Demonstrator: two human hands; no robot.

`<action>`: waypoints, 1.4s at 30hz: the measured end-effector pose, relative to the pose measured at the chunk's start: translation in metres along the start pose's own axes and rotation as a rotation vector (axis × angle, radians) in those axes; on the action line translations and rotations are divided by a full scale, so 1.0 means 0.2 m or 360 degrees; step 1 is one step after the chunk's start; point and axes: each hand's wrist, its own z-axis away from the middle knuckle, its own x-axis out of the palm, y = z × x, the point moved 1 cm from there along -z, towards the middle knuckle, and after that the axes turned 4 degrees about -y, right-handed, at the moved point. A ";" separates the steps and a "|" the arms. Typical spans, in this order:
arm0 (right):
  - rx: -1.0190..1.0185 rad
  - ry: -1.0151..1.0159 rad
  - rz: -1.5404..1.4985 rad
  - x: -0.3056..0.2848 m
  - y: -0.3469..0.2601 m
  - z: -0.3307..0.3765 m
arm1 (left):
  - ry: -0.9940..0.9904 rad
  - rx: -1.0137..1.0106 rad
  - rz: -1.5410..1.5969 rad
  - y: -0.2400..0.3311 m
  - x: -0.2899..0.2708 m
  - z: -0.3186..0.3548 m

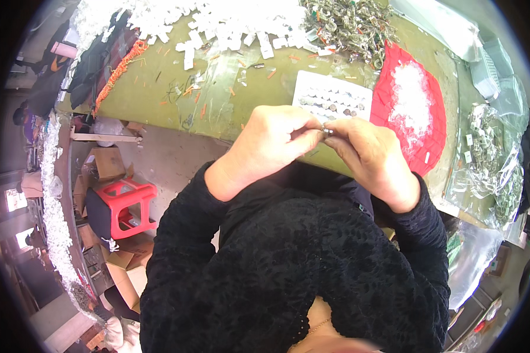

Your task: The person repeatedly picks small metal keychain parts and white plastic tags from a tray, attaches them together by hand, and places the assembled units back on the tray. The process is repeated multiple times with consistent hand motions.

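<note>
Small metal piece [327,132] pinched between both my hands, just in front of white tray [335,94] on counter [159,100]. Left hand [271,144] fingers closed on it, right hand [371,156] fingers too. Best: keep pinch firm, work close over tray, red cloth [418,123] right of tray.

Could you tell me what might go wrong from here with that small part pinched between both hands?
1. The small metal part is gripped only by the fingertips of the left hand and right hand, at the table edge; a slip could drop it into the lap or onto the floor.
2. The white tray of small pieces lies just beyond the hands; a knock might scatter it.
</note>
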 end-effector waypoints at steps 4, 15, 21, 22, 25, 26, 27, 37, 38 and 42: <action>-0.0113 -0.0002 0.0155 0.03 0.00 0.01 | 0.0071 -0.0479 0.0737 -0.06 0.04 0.04; 0.0293 0.0139 -0.0243 0.05 0.04 0.03 | 0.0591 -0.0602 -0.1029 -0.51 -0.31 -0.42; 0.0820 0.0214 -0.0997 0.01 0.03 0.04 | 0.0656 -0.0481 -0.1401 -0.52 -0.40 -0.37; 0.0884 0.0243 -0.1207 0.00 0.04 0.03 | 0.0637 -0.0451 -0.1446 -0.48 -0.41 -0.32; 0.0855 0.0261 -0.1304 -0.01 0.08 -0.06 | 0.0488 0.0025 -0.1728 -0.33 -0.39 -0.16; 0.0811 0.0266 -0.1340 0.00 0.09 -0.09 | 0.0446 0.0183 -0.1710 -0.27 -0.37 -0.12; 0.0781 0.0280 -0.1394 0.02 0.09 -0.13 | 0.0407 0.0345 -0.1683 -0.22 -0.34 -0.08; 0.1000 0.0193 -0.1654 0.19 0.05 -0.12 | 0.0626 0.0125 0.0321 -0.12 -0.07 0.03; 0.0965 0.0195 -0.1672 0.19 0.05 -0.11 | 0.0597 0.0078 0.0558 -0.14 -0.06 0.04; 0.0986 0.0159 -0.1708 0.21 0.03 -0.08 | 0.0513 0.0063 0.0784 -0.15 -0.03 0.07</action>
